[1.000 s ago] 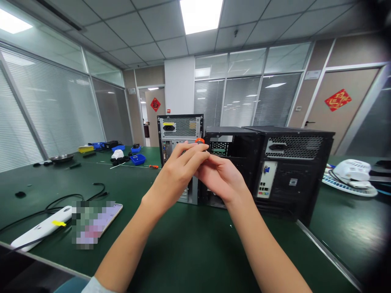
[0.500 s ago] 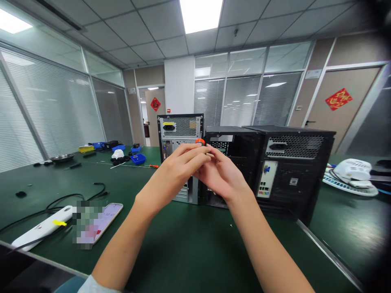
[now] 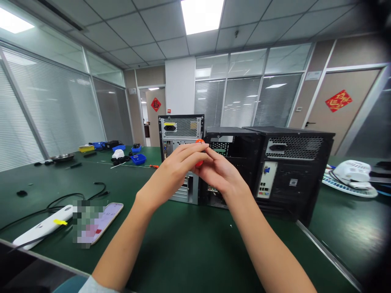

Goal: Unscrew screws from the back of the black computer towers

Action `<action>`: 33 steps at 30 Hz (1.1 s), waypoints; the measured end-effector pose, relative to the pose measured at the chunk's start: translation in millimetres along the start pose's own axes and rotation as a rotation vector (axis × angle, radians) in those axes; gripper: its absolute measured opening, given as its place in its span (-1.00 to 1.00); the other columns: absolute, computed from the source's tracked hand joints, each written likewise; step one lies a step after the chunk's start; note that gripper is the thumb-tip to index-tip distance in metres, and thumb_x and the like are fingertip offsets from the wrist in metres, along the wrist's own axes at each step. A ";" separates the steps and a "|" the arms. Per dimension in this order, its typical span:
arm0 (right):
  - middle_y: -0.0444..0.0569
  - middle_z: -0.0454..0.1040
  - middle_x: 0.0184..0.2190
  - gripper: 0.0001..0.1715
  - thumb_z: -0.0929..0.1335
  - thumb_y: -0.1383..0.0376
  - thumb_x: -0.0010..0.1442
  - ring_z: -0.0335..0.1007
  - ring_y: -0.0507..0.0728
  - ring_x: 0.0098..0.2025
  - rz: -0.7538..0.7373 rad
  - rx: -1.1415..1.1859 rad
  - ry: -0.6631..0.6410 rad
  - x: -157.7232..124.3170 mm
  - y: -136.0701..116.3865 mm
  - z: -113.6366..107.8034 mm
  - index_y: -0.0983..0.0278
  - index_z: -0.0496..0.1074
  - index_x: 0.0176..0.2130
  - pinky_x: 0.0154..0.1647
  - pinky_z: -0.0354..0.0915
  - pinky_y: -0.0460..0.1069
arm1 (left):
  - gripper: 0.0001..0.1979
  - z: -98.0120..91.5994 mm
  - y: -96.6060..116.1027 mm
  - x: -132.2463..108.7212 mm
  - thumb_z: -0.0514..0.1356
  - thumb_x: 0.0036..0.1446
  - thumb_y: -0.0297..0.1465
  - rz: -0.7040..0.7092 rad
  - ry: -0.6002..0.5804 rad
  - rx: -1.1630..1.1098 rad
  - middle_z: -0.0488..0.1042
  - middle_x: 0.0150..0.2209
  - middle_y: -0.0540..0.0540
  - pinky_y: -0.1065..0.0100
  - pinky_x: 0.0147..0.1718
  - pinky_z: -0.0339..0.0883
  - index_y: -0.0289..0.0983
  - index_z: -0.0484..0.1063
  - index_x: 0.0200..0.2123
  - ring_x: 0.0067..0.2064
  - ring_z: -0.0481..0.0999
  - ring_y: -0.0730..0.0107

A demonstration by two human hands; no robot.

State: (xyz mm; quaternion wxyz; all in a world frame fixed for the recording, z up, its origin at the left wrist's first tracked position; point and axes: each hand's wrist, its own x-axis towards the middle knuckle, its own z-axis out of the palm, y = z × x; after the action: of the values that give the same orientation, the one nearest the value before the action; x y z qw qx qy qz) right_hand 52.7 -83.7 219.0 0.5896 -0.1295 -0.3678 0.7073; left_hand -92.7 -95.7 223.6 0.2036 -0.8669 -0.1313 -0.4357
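My left hand [image 3: 175,169] and my right hand [image 3: 220,173] meet in front of me, fingers pinched together round a small orange-handled tool [image 3: 199,142], likely a screwdriver. Only its orange top and a patch between the fingers show. Both hands hover at the rear top corner of an open black computer case [image 3: 235,162]. A silver-backed case [image 3: 181,134] stands just left of it, and a second black case [image 3: 293,171] stands to the right.
On the green table [image 3: 189,244] lie a phone [image 3: 100,221], a white power strip [image 3: 42,230] and black cables [image 3: 73,197] at the left. Blue bins [image 3: 138,158] and tools sit far back left. A white device [image 3: 351,173] rests at the right.
Both hands stay at the case corner; the fingers have shifted slightly round the orange tool, showing more orange between them. The view has barely moved.
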 end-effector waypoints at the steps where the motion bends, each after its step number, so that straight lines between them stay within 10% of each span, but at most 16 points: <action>1: -0.23 0.43 -0.55 -0.91 0.41 0.31 0.04 0.29 -0.07 -0.49 0.009 0.008 0.008 0.1 -0.3 0.3 0.29 0.43 -0.46 -0.36 0.26 -0.09 | -0.60 1.6 -1.0 -0.7 -0.09 0.15 -0.69 0.001 0.014 -0.001 0.32 0.09 -0.13 0.22 0.10 0.27 -0.26 0.29 -0.03 0.15 0.25 0.43; 8: -0.20 0.39 -0.59 -0.86 0.43 0.26 0.02 0.27 -0.05 -0.51 0.046 -0.030 -0.022 4.6 -0.8 -2.3 0.28 0.43 -0.46 -0.53 0.18 -0.12 | -0.57 11.5 -2.3 -3.6 0.11 0.13 -0.51 -0.076 0.100 0.027 0.32 0.08 -0.19 0.20 0.07 0.29 -0.26 0.17 0.08 0.11 0.29 0.34; 16: -0.12 0.42 -0.58 -0.77 0.39 0.21 0.08 0.31 -0.04 -0.52 0.075 -0.029 0.025 3.2 -4.3 2.5 0.33 0.43 -0.49 -0.52 0.28 -0.13 | -0.59 33.5 8.4 -3.2 0.27 -0.03 -0.23 -0.228 0.525 0.159 0.37 -0.25 -0.11 0.35 -0.22 0.40 -0.31 0.26 -0.17 -0.19 0.38 0.38; 33: -0.13 0.45 -0.59 -0.73 0.28 0.29 0.21 0.31 -0.11 -0.59 0.062 0.053 0.013 2.5 -4.6 8.3 0.37 0.42 -0.46 -0.66 0.24 -0.26 | -0.75 38.7 10.4 0.9 0.23 0.04 -0.30 -0.193 0.607 0.317 0.36 -0.41 -0.03 0.44 -0.36 0.28 -0.31 0.31 -0.25 -0.36 0.32 0.47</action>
State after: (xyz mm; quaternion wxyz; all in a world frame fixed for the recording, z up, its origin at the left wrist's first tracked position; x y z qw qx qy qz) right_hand 50.4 -84.3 228.5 0.5729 -0.1296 -0.3408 0.7341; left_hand -60.8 -86.7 201.0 0.3232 -0.6394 -0.2118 -0.6648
